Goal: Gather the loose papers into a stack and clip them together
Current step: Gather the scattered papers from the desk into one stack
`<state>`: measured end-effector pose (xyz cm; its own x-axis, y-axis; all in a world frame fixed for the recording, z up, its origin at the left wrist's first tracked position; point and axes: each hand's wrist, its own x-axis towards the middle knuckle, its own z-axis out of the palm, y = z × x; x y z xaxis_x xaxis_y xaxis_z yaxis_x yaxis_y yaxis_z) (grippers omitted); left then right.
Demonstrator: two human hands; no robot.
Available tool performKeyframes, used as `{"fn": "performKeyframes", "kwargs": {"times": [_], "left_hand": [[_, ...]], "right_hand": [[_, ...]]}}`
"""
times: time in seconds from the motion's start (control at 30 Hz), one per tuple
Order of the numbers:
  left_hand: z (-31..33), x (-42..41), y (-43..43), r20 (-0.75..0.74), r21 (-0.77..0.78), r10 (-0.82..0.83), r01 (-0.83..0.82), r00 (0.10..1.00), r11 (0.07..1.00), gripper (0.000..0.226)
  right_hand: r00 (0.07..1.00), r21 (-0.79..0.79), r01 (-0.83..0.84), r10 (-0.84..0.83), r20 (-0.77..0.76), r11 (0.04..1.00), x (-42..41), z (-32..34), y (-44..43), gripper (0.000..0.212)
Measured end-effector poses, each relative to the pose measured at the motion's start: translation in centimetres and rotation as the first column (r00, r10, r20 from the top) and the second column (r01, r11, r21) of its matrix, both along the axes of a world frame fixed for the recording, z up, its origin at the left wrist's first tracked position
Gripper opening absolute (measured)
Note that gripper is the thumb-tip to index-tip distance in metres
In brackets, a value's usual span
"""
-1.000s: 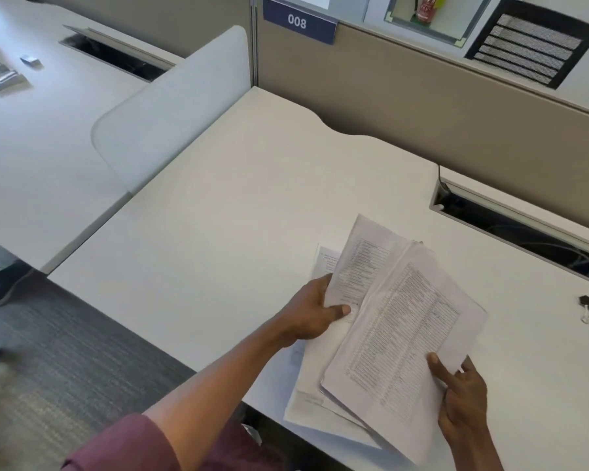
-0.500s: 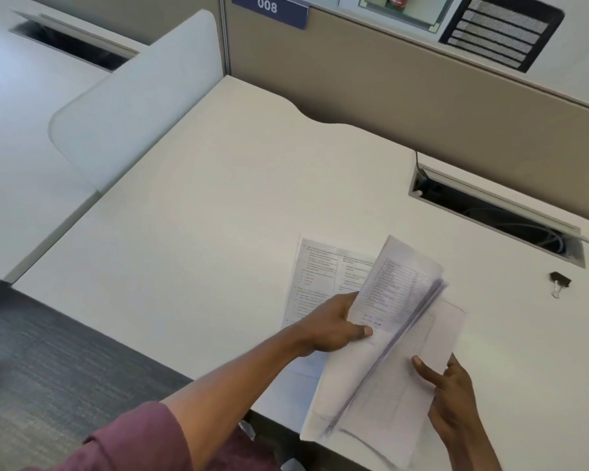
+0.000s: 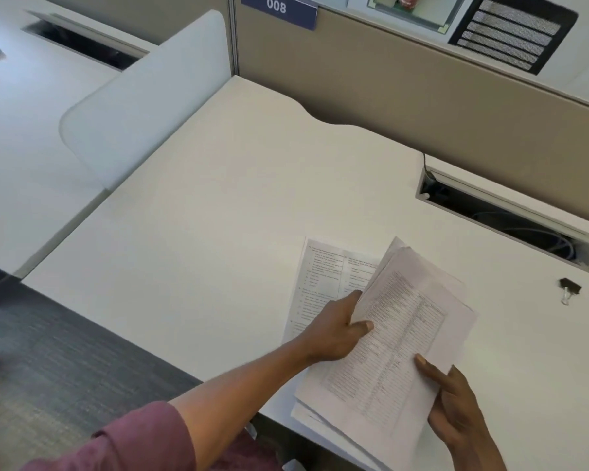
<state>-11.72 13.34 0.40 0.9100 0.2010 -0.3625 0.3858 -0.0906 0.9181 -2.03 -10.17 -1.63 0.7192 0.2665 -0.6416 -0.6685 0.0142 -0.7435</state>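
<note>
A stack of printed papers (image 3: pixel 391 338) is held tilted just above the white desk (image 3: pixel 218 232), near its front edge. My left hand (image 3: pixel 337 329) grips the stack's left edge, thumb on top. My right hand (image 3: pixel 456 413) holds its lower right corner, thumb pressed on the top sheet. One more printed sheet (image 3: pixel 323 273) lies flat on the desk, partly hidden under the stack and my left hand. A black binder clip (image 3: pixel 569 289) lies on the desk to the right, apart from both hands.
An open cable slot (image 3: pixel 504 219) is cut into the desk at the back right, below a beige partition (image 3: pixel 405 90). A white divider panel (image 3: pixel 143 107) stands at the left, with another desk beyond it. Grey carpet (image 3: pixel 48 362) lies below the front edge.
The fanned sheets have been drawn together into one squarer stack between both hands. One sheet that lay beneath has come into view on the desk to the left.
</note>
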Motion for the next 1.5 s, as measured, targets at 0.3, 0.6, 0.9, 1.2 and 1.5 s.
{"fn": "performKeyframes", "kwargs": {"times": [0.3, 0.6, 0.9, 1.2, 1.5], "left_hand": [[-2.0, 0.8, 2.1, -0.172, 0.528, 0.384, -0.244, 0.907, 0.813, 0.043], [-2.2, 1.9, 2.7, -0.398, 0.747, 0.414, 0.028, 0.819, 0.664, 0.109], [-1.4, 3.8, 2.2, -0.48, 0.735, 0.4, 0.109, 0.781, 0.67, 0.12], [-1.4, 1.8, 2.0, -0.342, 0.339, 0.282, -0.162, 0.896, 0.927, 0.019], [-1.4, 1.1, 1.1, -0.219, -0.082, 0.217, -0.239, 0.951, 0.968, 0.063]], "right_hand": [[0.971, -0.135, 0.095, -0.062, 0.231, 0.986, -0.3, 1.3, -0.1, 0.039], [0.966, -0.115, 0.141, -0.111, 0.234, 0.983, -0.5, 0.8, -0.5, 0.046], [0.967, -0.09, 0.157, -0.134, 0.216, 0.983, -0.4, 0.4, -1.1, 0.056], [0.974, -0.157, 0.085, -0.049, 0.221, 0.984, 0.1, 1.1, -1.9, 0.04], [0.95, -0.229, -0.083, 0.146, 0.276, 0.97, 0.0, 1.5, -0.9, 0.028]]}}
